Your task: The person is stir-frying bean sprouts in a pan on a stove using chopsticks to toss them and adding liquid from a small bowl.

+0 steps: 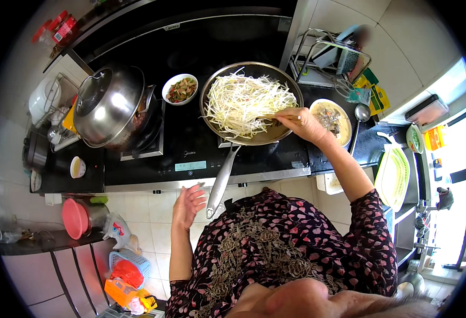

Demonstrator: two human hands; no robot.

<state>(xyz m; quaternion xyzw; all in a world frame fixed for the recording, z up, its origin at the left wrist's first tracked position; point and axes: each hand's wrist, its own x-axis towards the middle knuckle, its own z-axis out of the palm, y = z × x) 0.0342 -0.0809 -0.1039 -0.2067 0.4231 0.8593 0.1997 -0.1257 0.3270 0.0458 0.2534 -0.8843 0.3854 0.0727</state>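
A wide frying pan [292, 85] sits on the right burner, heaped with pale bean sprouts [248, 99]. My right hand [301, 125] grips wooden chopsticks [270, 117] at the pan's right front, their tips in among the sprouts. The pan's metal handle [223, 181] points toward me past the counter's front edge. To the left of that handle, my left hand [188, 204] hangs free with its fingers apart, touching nothing. A white bowl of chopped meat and green vegetables [181, 90] stands just left of the pan.
A lidded wok [111, 107] occupies the left burner. Right of the pan are a bowl of food in liquid [331, 121], a ladle [361, 115] and a green strainer basket [393, 175]. A metal rack [324, 59] holds knives and boards behind. A small cup [78, 167] stands at left.
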